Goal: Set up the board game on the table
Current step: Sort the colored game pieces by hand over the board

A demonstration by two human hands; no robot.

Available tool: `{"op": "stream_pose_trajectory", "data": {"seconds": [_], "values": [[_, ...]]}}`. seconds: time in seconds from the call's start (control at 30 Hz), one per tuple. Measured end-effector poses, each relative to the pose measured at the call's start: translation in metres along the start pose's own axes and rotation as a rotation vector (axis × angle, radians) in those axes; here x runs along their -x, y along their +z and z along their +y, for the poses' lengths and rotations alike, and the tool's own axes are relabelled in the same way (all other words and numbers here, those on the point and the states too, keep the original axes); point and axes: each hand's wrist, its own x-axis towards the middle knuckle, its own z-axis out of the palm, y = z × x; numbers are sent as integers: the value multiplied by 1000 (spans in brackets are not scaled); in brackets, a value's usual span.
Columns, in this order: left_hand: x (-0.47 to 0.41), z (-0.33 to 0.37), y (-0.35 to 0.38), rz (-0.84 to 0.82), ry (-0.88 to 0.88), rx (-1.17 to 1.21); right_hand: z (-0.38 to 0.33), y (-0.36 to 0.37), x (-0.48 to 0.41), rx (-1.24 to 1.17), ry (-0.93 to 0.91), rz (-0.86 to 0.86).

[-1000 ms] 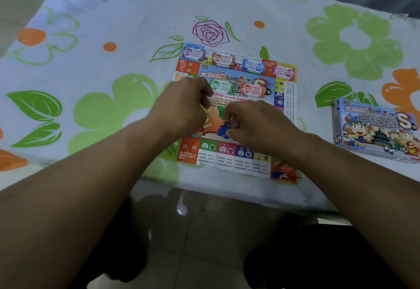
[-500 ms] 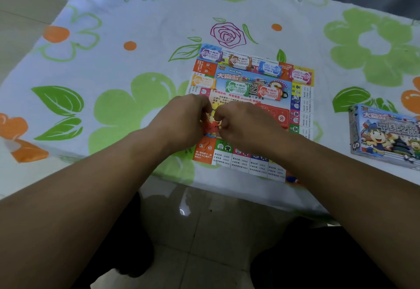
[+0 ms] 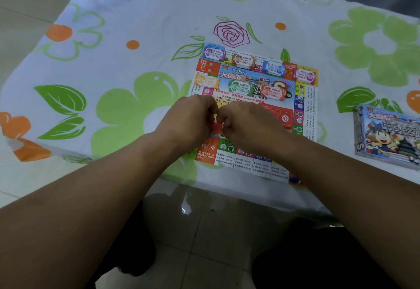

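Observation:
A colourful paper game board lies flat on the flowered tablecloth. Several small stacks of play money sit along its far edge and middle. My left hand and my right hand meet over the board's near left part, fingers curled. Between their fingertips they pinch a small red game piece. A small blue piece lies at the board's near right corner, partly hidden by my right forearm.
The blue game box lies on the table at the right, near the edge. The table's near edge runs just below the board, with tiled floor beneath. Curtains hang behind the table.
A second ago my right hand held a blue piece; now both hands pinch a red piece, closer together and further left on the board. The blue piece lies at the board's near right corner.

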Motion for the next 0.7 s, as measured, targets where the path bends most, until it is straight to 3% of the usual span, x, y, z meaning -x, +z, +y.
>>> {"op": "stream_pose_trajectory", "data": {"seconds": [0.23,0.4,0.7], "values": [[-3,0,-4,3,-29,37,2,-3,-1,-17,13,-11],[-17,-3,-27,67,-144,159,13,-12,-8,-82,100,130],[-32,7,-9,3,-78,-59,14,-11,-18,-39,122,114]]}}
